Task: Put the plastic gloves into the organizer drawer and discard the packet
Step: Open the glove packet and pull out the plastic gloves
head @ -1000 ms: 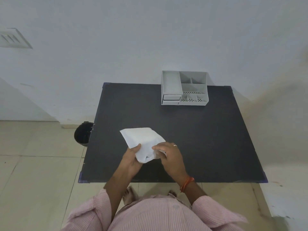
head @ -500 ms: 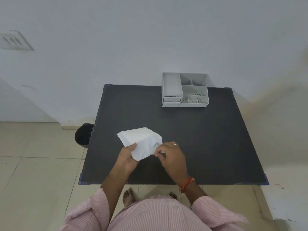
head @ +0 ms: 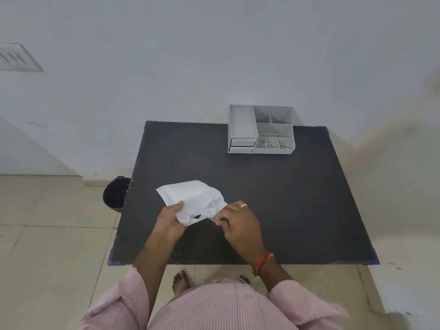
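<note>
Holding the crumpled white paper packet (head: 190, 201) above the near-left part of the black rectangular counter (head: 297, 198), the person pinches it at both ends: the left hand (head: 170, 216) has its fingers closed on the near-left edge, and the right hand (head: 238, 221) has fingers nipped on a torn flap at the near-right corner. No plastic gloves can be seen, so they are presumably inside. A hard pull could rip the packet wide and spill the slippery gloves onto the counter or floor. The grey plastic organizer (head: 260, 129) sits well apart at the far edge, its small drawer (head: 242, 146) looking closed, so one hand must free itself. The black round bin (head: 115, 195) stands on the floor just left of the counter.
</note>
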